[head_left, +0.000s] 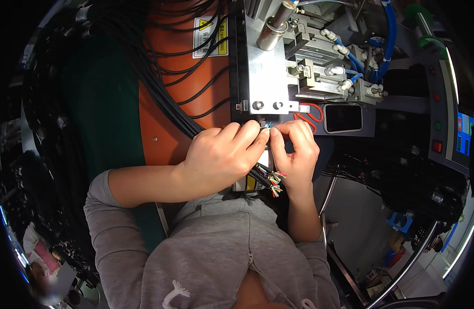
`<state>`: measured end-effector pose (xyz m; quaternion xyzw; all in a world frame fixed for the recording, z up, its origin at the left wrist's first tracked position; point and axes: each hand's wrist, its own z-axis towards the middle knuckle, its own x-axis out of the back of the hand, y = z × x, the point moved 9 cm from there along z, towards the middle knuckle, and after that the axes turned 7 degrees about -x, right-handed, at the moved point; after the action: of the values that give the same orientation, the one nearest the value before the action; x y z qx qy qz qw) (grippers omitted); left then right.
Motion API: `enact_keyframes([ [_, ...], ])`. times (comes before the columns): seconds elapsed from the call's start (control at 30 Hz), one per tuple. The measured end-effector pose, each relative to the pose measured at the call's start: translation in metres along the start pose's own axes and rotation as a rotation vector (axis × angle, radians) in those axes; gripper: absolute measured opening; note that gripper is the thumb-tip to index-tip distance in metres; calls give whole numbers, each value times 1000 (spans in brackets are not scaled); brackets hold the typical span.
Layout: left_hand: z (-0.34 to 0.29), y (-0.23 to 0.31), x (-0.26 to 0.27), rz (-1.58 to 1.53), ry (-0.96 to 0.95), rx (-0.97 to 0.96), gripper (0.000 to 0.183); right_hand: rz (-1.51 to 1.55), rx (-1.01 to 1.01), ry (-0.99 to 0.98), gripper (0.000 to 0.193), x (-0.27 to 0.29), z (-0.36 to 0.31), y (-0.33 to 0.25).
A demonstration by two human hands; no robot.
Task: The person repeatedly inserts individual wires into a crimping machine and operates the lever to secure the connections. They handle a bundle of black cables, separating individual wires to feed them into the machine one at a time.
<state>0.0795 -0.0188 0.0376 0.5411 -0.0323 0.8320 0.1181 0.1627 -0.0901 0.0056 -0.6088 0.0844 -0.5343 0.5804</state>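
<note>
My left hand (pixel 221 154) and my right hand (pixel 297 154) meet fingertip to fingertip, just below the front edge of a bright metal machine plate (pixel 267 77). Thumb and forefinger of each hand are closed in a pinch on thin coloured wires (pixel 269 125), of which only a small blue-green bit shows. A bundle of black cables (pixel 167 100) runs down from the upper left and passes under my left hand. Below that hand the cable ends come out, with stripped multicoloured wire ends (pixel 274 185) fanned near my right wrist.
Pneumatic cylinders with blue hoses (pixel 389 44) fill the machine's upper right. A phone (pixel 343 118) and a red cord (pixel 315 114) lie right of my hands. A control box (pixel 443 118) with buttons stands farther right. Black cables hang over the orange surface (pixel 167 147) at left.
</note>
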Motion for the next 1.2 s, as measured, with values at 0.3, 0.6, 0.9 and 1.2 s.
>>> enact_keyframes([
  [0.3, 2, -1, 2, -1, 62, -19, 27, 424, -333, -26, 6, -19, -7, 48],
  [0.6, 0, -8, 4, -64, 92, -18, 25, 283, -192, -13, 6, -10, 2, 29],
  [0.9, -3, -10, 4, 2, -72, 45, 19, 216, -176, 27, 12, -4, 2, 27],
  [1.2, -2, -17, 3, -253, -10, 33, 22, 535, 260, -255, 25, 17, -7, -15],
])
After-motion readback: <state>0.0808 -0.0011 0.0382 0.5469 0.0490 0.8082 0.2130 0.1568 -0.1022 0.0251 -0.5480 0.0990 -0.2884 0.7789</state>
